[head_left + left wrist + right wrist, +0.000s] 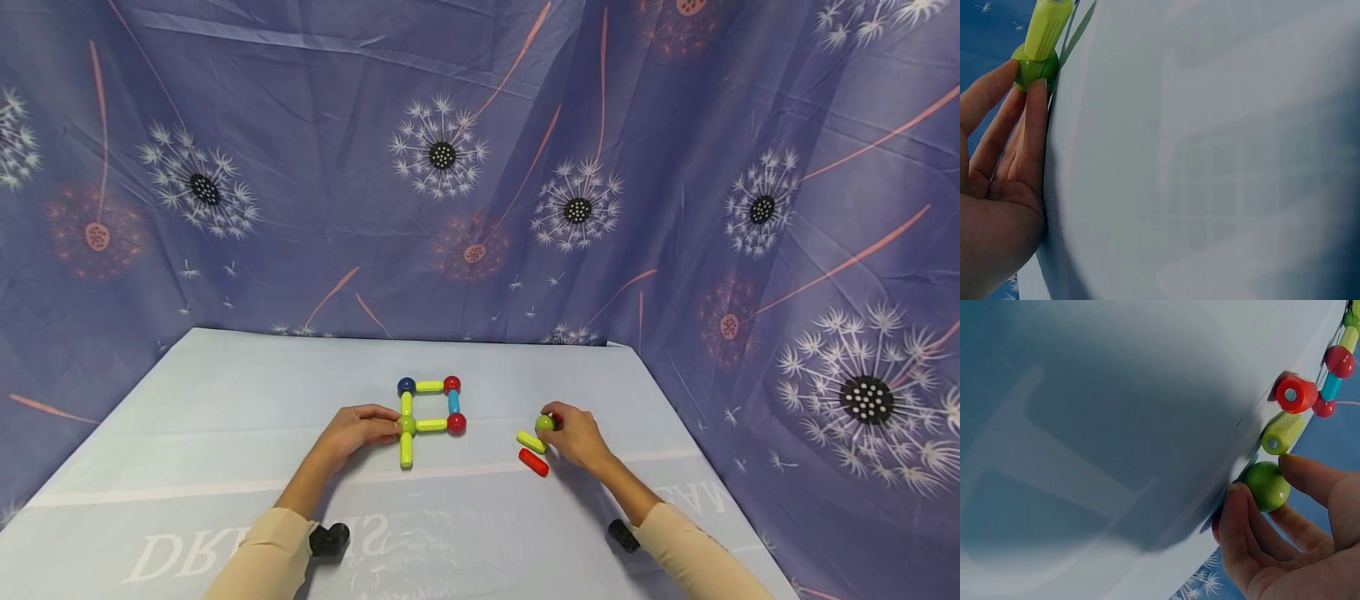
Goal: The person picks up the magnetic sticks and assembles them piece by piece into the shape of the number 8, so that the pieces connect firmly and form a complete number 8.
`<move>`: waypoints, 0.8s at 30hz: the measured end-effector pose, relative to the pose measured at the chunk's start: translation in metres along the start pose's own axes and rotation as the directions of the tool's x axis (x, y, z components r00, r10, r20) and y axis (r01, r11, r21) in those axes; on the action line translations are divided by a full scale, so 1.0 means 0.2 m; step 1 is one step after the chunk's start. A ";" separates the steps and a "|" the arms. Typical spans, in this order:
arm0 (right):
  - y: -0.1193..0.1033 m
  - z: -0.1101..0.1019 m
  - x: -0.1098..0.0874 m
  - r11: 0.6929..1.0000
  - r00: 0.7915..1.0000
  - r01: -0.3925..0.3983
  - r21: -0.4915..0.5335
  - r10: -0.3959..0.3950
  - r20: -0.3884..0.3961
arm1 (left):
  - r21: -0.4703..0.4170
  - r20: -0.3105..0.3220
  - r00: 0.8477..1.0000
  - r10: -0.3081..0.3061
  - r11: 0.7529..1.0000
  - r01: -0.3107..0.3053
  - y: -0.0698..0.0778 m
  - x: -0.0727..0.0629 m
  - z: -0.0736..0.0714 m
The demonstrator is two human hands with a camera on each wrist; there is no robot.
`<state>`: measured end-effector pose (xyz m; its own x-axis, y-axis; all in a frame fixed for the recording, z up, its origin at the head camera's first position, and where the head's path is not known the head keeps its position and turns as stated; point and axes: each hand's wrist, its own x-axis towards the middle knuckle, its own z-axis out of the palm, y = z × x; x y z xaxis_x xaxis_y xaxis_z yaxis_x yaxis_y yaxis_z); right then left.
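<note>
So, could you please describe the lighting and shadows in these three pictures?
Head view: bright, fairly even light on the table; left wrist view: dimmer, with dark shading along the right edge and a shadow beside the left hand; right wrist view: also dim, a broad dark shadow across the table, and a small glint on a red ball.

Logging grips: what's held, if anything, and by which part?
Left hand: the joined green ball, by its left side. Right hand: another green ball, by opposite sides.
</note>
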<state>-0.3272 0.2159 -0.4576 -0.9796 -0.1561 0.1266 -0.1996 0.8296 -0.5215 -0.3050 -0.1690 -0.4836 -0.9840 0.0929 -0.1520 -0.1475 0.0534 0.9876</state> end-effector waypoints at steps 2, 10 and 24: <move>0.00 0.00 0.00 1.000 1.000 -0.002 -0.001 0.002 -0.004 | -0.004 -0.004 1.000 -0.002 1.000 0.002 0.00 0.00 0.00; -0.01 0.00 0.00 1.000 1.000 0.003 0.006 -0.003 -0.010 | -0.006 -0.017 1.000 -0.011 1.000 0.011 0.00 0.00 0.01; -0.09 -0.03 0.00 0.995 0.999 0.050 0.087 -0.048 -0.014 | 0.002 -0.014 1.000 -0.004 1.000 0.004 -0.01 0.00 0.01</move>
<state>-0.3225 0.2040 -0.4431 -0.9683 -0.1885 0.1638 -0.2492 0.7711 -0.5859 -0.3049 -0.1677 -0.4848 -0.9848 0.0783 -0.1551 -0.1510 0.0554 0.9870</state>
